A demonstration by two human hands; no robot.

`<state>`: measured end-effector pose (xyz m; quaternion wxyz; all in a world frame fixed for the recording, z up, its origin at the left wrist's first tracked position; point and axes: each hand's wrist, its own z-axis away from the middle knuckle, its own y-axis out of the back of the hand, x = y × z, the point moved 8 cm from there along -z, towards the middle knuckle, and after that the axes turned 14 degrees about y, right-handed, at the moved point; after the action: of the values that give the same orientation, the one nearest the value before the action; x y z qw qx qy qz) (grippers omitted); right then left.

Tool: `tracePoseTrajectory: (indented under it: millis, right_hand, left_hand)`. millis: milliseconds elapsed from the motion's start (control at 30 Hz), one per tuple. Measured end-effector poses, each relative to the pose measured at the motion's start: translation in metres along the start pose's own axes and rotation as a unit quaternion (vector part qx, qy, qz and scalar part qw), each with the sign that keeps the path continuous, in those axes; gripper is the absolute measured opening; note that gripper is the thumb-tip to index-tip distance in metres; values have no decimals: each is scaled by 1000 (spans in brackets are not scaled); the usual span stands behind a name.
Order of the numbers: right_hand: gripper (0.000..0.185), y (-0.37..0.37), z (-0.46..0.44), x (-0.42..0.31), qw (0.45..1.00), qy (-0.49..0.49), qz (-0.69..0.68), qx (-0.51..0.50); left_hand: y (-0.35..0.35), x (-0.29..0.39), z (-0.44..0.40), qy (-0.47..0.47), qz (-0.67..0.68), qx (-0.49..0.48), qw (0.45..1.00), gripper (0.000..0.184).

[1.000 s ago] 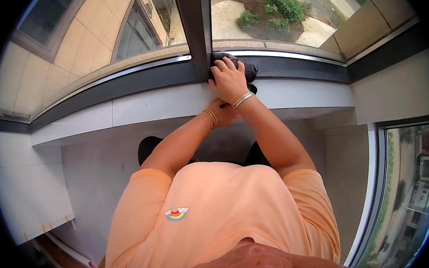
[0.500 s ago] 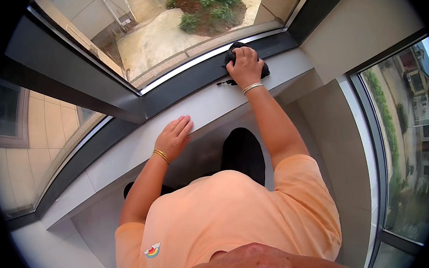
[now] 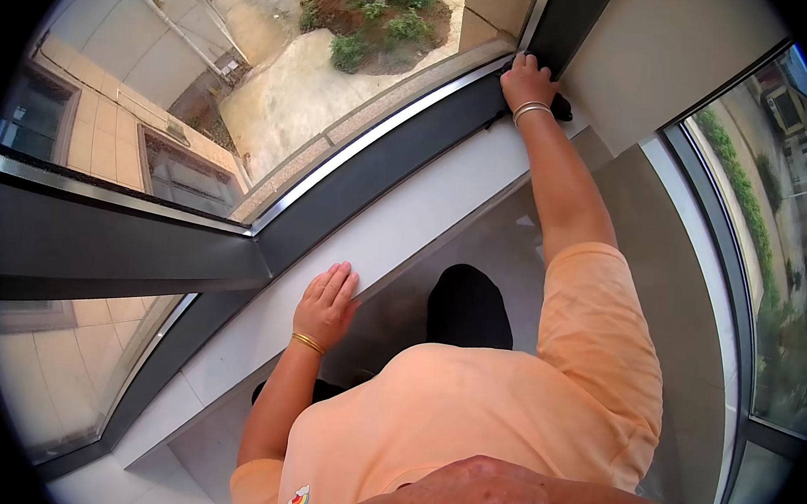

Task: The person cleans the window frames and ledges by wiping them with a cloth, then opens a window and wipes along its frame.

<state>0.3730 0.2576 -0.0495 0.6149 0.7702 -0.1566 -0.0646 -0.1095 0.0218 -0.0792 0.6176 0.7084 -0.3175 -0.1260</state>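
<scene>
My right hand [image 3: 530, 82], with silver bangles at the wrist, is wrapped over a black cloth-like bundle [image 3: 562, 106] at the right end of the dark window frame. The hand hides most of the bundle, and a short dark piece sticks out at its lower left. My left hand [image 3: 326, 305], with gold bangles, rests on the white sill [image 3: 425, 205], its fingers stretched out. It holds nothing.
A dark window frame [image 3: 362, 171] runs along the sill, with a thick post [image 3: 127, 244] at the left. A beige wall [image 3: 674, 56] and another window [image 3: 739, 208] are at the right. My black-clad knee [image 3: 467, 307] is below the sill.
My hands have parted. My right hand has moved right along the frame with the black bundle to the corner. My left hand has come down onto the sill. The view has turned.
</scene>
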Motion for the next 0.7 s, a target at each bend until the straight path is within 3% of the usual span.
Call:
tracePoseTrajectory:
  millis: [100, 233, 300, 367, 400, 533, 600, 700]
  right_hand:
    - [42, 10, 10, 4, 997, -3, -30, -72]
    - [41, 20, 36, 7, 995, 14, 12, -95]
    - [38, 27, 32, 8, 997, 26, 22, -70]
    - [36, 45, 28, -8, 994, 101, -18, 35]
    - [34, 36, 31, -21, 972, 199, -46, 119]
    - [37, 18, 25, -10, 982, 138, -30, 126]
    - [36, 11, 6, 9, 994, 80, -21, 67]
    - [32, 12, 7, 8, 997, 53, -13, 60]
  left_hand:
    - [-2, -3, -1, -4, -2, 4, 1000, 58]
    - [0, -4, 0, -4, 30, 3, 1000, 61]
    - [1, -2, 1, -1, 36, 6, 999, 61]
    - [4, -1, -1, 0, 27, 4, 1000, 56]
    - [3, -1, -1, -3, 24, 5, 1000, 56]
    - [0, -1, 0, 1, 32, -2, 999, 55]
    - [1, -2, -2, -1, 29, 1, 1000, 55]
    - [0, 2, 3, -2, 26, 1, 1000, 55]
